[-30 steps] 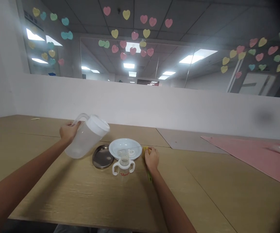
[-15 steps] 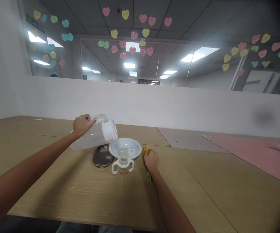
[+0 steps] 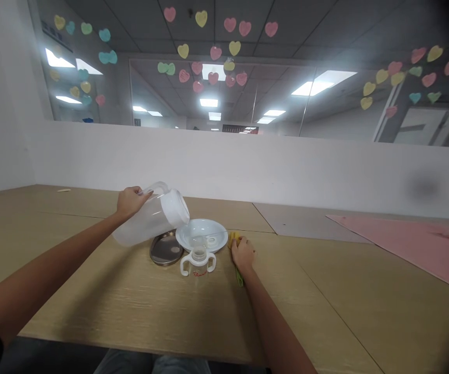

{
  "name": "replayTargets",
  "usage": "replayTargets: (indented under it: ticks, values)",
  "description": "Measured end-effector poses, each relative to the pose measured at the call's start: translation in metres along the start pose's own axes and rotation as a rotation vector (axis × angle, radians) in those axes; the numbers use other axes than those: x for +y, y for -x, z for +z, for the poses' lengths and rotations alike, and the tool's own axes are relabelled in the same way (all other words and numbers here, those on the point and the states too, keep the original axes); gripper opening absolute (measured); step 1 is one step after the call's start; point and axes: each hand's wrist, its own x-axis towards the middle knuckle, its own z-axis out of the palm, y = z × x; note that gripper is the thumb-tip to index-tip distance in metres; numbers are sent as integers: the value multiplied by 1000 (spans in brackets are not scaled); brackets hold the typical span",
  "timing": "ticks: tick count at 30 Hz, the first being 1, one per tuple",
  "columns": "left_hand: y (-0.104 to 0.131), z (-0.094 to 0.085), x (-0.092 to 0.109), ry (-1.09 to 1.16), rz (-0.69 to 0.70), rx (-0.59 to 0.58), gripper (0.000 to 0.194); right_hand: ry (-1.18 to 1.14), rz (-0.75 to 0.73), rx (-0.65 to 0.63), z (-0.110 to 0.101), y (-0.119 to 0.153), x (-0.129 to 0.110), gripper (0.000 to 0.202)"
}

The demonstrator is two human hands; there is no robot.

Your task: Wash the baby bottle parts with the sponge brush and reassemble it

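Observation:
My left hand [image 3: 130, 201] is closed round the handle of a translucent plastic pitcher [image 3: 142, 224] with a white lid. The pitcher leans to the right, its lid by the left rim of a white bowl [image 3: 185, 238]. Inside the bowl lie a small white ring-like part [image 3: 211, 241] and a clear piece that I cannot make out well. A clear baby bottle [image 3: 199, 265] with two white handles stands uncapped in front of the bowl. To its right, my right hand [image 3: 243, 253] is closed on a brush with a yellow sponge head [image 3: 233, 237] and green handle [image 3: 240, 278].
A round metal tray [image 3: 165, 250] rests on the wooden table [image 3: 162, 311], left of the bottle and partly below the pitcher. A pink sheet [image 3: 407, 244] lies at the right beside a grey panel [image 3: 305, 224]. The white wall [image 3: 224, 161] borders the table's far side.
The pitcher has tipped back slightly toward upright, its base a little lower. The view has shifted slightly. My right hand stays at the brush.

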Motion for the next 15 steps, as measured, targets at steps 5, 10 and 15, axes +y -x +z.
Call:
replayTargets:
  ticks: [5, 10, 15]
  values:
    - [7, -6, -2, 151, -49, -18, 40, 29, -7, 6, 0, 1, -1, 35]
    - [14, -22, 19, 235, 86, -103, 45, 27, -6, -7, -1, 1, -1, 35]
    - [17, -34, 36, 257, 194, -156, 46, 23, -13, -29, -3, 2, -2, 35]
